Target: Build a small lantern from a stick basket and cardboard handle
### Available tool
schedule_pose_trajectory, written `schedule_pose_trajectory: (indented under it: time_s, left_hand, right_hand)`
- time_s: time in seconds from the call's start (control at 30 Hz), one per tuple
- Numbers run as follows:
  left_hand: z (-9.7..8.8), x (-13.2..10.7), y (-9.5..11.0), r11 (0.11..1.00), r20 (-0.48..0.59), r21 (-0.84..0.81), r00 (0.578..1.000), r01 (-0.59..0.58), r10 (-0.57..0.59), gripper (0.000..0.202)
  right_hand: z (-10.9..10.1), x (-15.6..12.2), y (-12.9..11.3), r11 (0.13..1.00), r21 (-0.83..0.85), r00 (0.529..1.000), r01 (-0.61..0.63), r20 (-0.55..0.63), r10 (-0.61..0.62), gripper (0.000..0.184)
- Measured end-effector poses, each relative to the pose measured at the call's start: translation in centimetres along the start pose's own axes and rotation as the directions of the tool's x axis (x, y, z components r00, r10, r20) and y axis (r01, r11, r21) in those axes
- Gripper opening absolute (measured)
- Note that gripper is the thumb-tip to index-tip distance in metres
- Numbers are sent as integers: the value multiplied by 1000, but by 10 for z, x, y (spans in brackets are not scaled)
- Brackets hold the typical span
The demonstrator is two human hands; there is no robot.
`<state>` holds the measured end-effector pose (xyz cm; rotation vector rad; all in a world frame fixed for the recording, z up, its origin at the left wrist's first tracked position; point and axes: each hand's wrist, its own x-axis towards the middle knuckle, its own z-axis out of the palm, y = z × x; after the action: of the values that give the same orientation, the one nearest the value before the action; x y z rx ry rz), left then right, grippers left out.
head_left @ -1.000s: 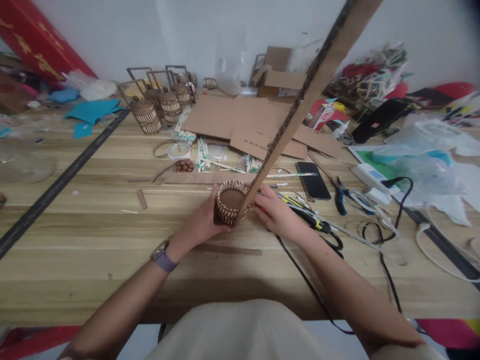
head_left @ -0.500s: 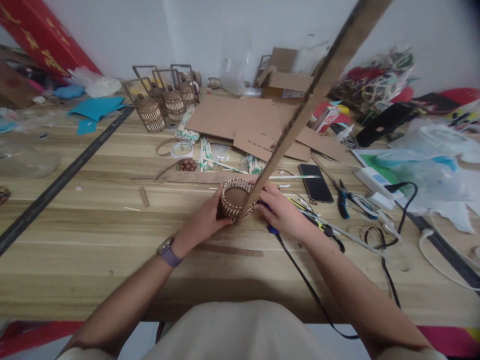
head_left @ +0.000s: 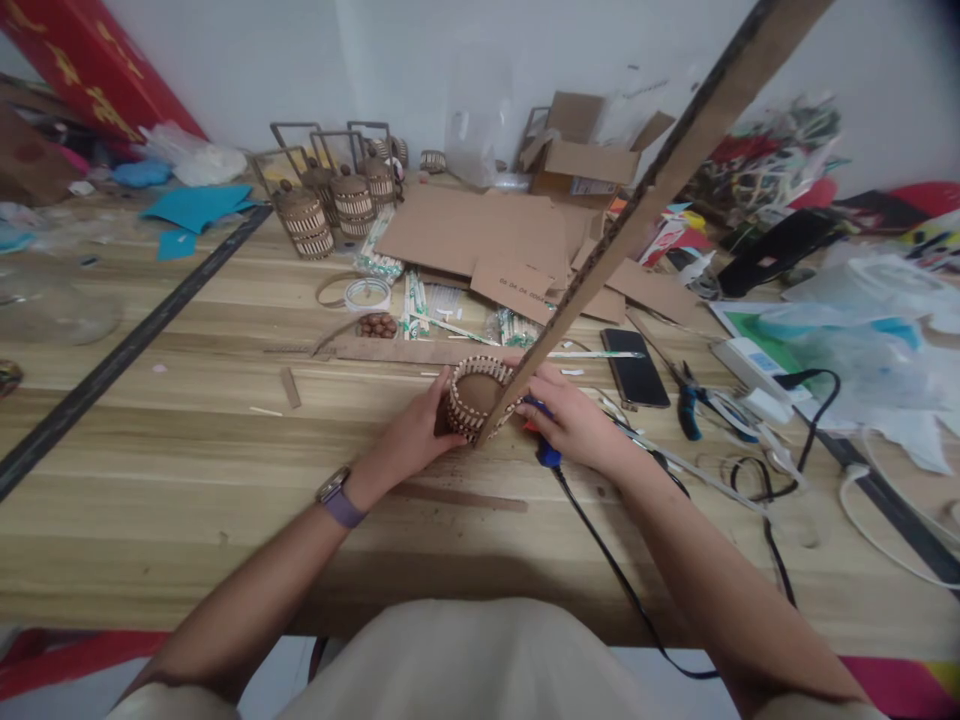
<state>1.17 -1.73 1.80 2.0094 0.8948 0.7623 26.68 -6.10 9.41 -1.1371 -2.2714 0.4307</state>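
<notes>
Blue-handled corded tool [head_left: 550, 455] now shows under right hand [head_left: 574, 425], fingers curled on it; left hand [head_left: 409, 440] clamps round stick-walled cardboard basket [head_left: 476, 395] mid wooden table [head_left: 187, 480], long cardboard strip [head_left: 660, 190] leaning from it.

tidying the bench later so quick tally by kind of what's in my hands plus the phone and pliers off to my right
slatted basket in left hand: 1
blue corded tool in right hand: 1
long cardboard strip slanting up from the basket: 1
phone: 1
blue-handled pliers: 1
total: 5
</notes>
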Motion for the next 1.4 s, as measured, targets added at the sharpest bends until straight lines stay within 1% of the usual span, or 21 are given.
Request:
schedule_pose_trajectory:
  time_s: [0.27, 0.37, 0.5, 0.57, 0.63, 0.7, 0.77, 0.83, 0.9, 1.0, 1.07, 1.1, 1.13, 1.17, 1.2, 1.23, 1.27, 1.3, 1.33, 1.37, 1.4]
  left_hand:
    - [0, 0, 4, 999, 12, 46, 1000, 20, -20, 107]
    - [-1, 0, 5, 999, 18, 52, 1000, 4, -5, 106]
    - [-8, -1, 4, 996, 28, 81, 999, -22, 20, 113]
    - [-15, -2, 6, 992, 5, 115, 998, -58, 58, 110]
    - [-22, -3, 11, 979, -33, 161, 991, -124, 131, 98]
    - [-28, -3, 17, 952, -61, 222, 971, -211, 230, 80]
    - [-32, -1, 24, 911, -61, 291, 944, -293, 324, 61]
    - [-35, 4, 30, 863, -40, 360, 918, -354, 393, 44]
    - [-37, 10, 35, 815, -13, 425, 897, -394, 441, 32]
    - [-42, 18, 40, 754, 33, 493, 876, -433, 481, 20]
    - [-46, 22, 44, 734, 78, 506, 871, -453, 484, 16]
    - [-49, 24, 45, 733, 100, 501, 872, -460, 479, 16]
    - [-51, 26, 47, 741, 118, 486, 875, -463, 469, 15]
    - [-54, 27, 49, 757, 130, 465, 881, -459, 455, 14]
    - [-56, 29, 50, 778, 139, 439, 889, -450, 436, 13]
    - [-58, 31, 52, 803, 143, 409, 900, -432, 411, 10]
    - [-59, 33, 54, 831, 138, 380, 913, -406, 383, 8]
    - [-60, 34, 57, 860, 121, 353, 929, -369, 349, 5]
    - [-61, 35, 60, 887, 87, 331, 947, -322, 311, 5]
    - [-62, 35, 64, 913, 33, 312, 963, -264, 268, 7]
    - [-63, 34, 68, 936, -32, 292, 976, -198, 217, 11]
  right_hand:
    - [1, -4, 2, 999, -15, 999, -39, 24, 39, 17]
    - [1, -5, 1, 998, -25, 998, -51, 39, 51, 19]
    - [-1, -5, -2, 999, -26, 998, -46, 52, 47, 20]
    - [-2, -4, -2, 999, -23, 998, -34, 46, 35, 19]
    - [-2, -4, -2, 1000, -22, 999, -22, 35, 23, 19]
    - [-2, -5, -2, 1000, -23, 999, -19, 27, 19, 19]
    - [-1, -5, -2, 1000, -20, 1000, -20, 20, 21, 20]
    - [-1, -4, -2, 999, -24, 1000, -23, 15, 24, 20]
    - [-1, -4, -2, 999, -36, 999, -28, 17, 28, 20]
    - [0, -3, 0, 998, -56, 999, -31, 16, 32, 22]
    - [-2, -4, 0, 996, -78, 998, -52, -34, 50, 27]
    - [-4, -6, 0, 992, -91, 994, -85, -82, 77, 29]
    - [-7, -9, -1, 984, -106, 981, -140, -149, 124, 31]
    - [-10, -13, -4, 968, -120, 956, -221, -224, 190, 30]
    - [-12, -18, -7, 937, -136, 918, -322, -289, 273, 27]
    - [-15, -23, -11, 888, -156, 870, -433, -329, 367, 23]
    - [-16, -29, -16, 818, -186, 817, -545, -336, 468, 24]
    - [-16, -35, -21, 733, -230, 762, -640, -314, 566, 27]
    - [-13, -40, -26, 649, -284, 708, -706, -265, 654, 30]
    - [-9, -45, -31, 584, -335, 662, -740, -205, 721, 32]
    - [-4, -48, -35, 547, -372, 630, -750, -150, 762, 31]
